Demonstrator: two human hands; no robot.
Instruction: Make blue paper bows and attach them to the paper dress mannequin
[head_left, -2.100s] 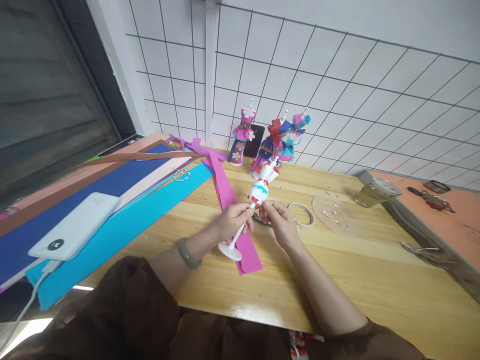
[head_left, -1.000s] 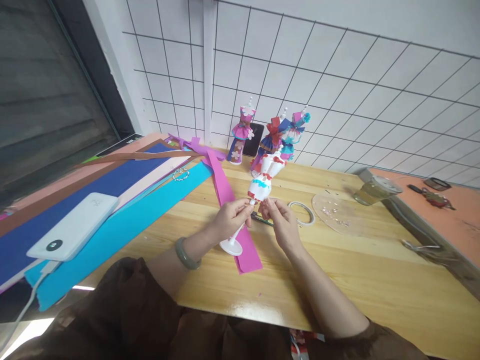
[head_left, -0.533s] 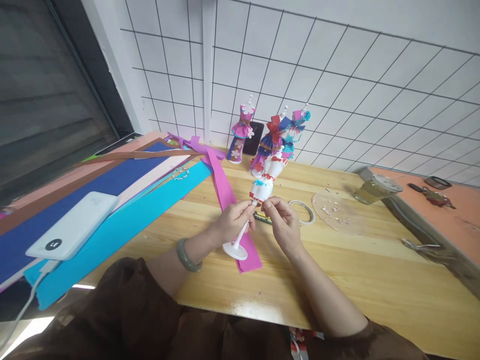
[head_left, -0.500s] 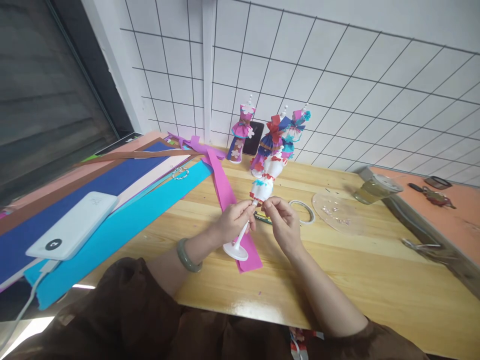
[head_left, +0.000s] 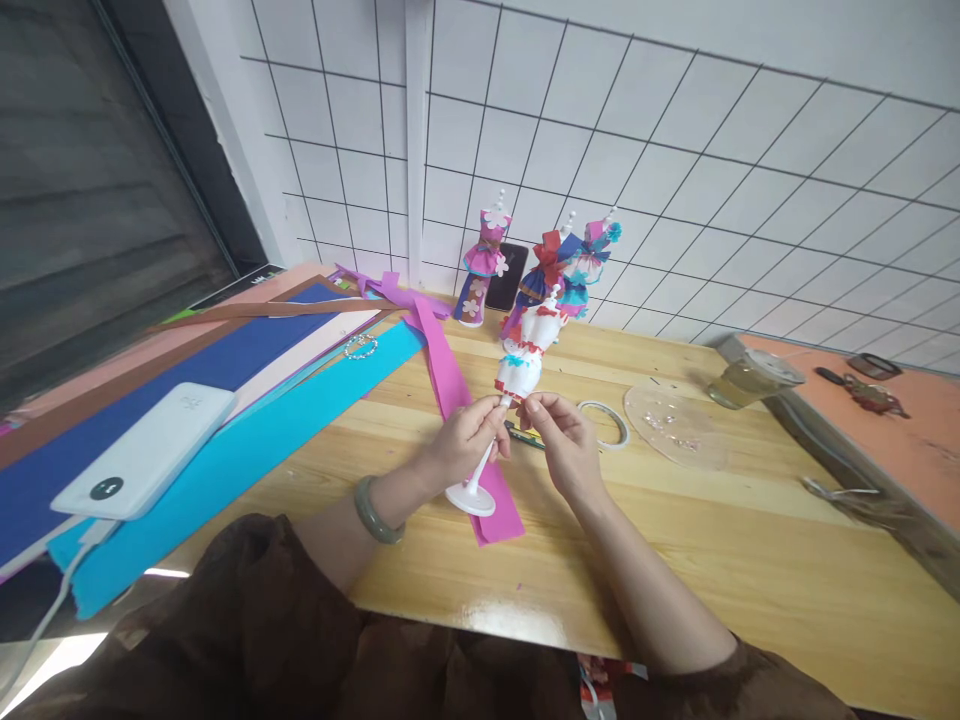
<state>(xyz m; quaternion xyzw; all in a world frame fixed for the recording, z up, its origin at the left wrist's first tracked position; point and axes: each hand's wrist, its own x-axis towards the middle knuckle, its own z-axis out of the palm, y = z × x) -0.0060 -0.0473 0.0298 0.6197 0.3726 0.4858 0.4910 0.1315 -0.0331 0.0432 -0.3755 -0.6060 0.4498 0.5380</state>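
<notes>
A small white dress-form stand (head_left: 519, 372) with red and turquoise trim leans between my hands, its round white base (head_left: 472, 498) above the pink paper strip (head_left: 450, 375). The thin stem is gripped by my left hand (head_left: 469, 440), fingers closed just under the skirt. My right hand (head_left: 568, 445) pinches the skirt's lower right edge between thumb and forefinger. Behind stand several dressed forms, one pink and purple (head_left: 484, 260), one red and blue (head_left: 541, 270), one pink and turquoise (head_left: 589, 262).
Coloured paper sheets (head_left: 300, 420) lie at left under a white power bank (head_left: 146, 450) and a bead ring (head_left: 361, 346). On the right are a tape roll (head_left: 624, 430), a clear tray of small pieces (head_left: 667, 445), a cup (head_left: 750, 380) and keys (head_left: 874, 393). A phone (head_left: 510, 275) leans behind.
The held dress form has shifted slightly left and turned a little, showing more of its front. Both hands keep nearly the same place.
</notes>
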